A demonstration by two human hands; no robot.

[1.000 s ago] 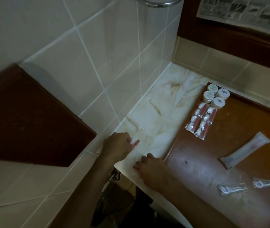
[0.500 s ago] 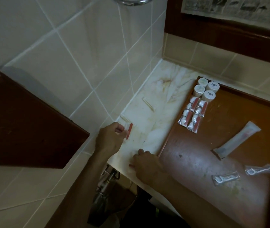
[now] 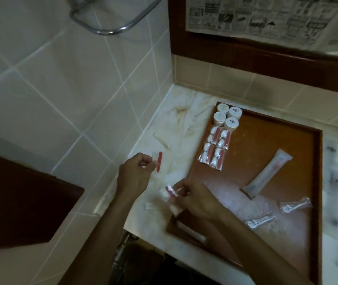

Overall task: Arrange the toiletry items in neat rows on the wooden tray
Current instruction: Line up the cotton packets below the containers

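We see a clear packet with a red strip [image 3: 157, 163] pinched upright in the left hand [image 3: 134, 173] over the marble counter [image 3: 186, 124]. The right hand [image 3: 195, 199] grips a second packet with white balls [image 3: 169, 195] at the brown wooden tray [image 3: 267, 140] near corner. Four matching packets [image 3: 215, 150] and four white round jars [image 3: 226, 118] sit in rows at the tray's far-left corner.
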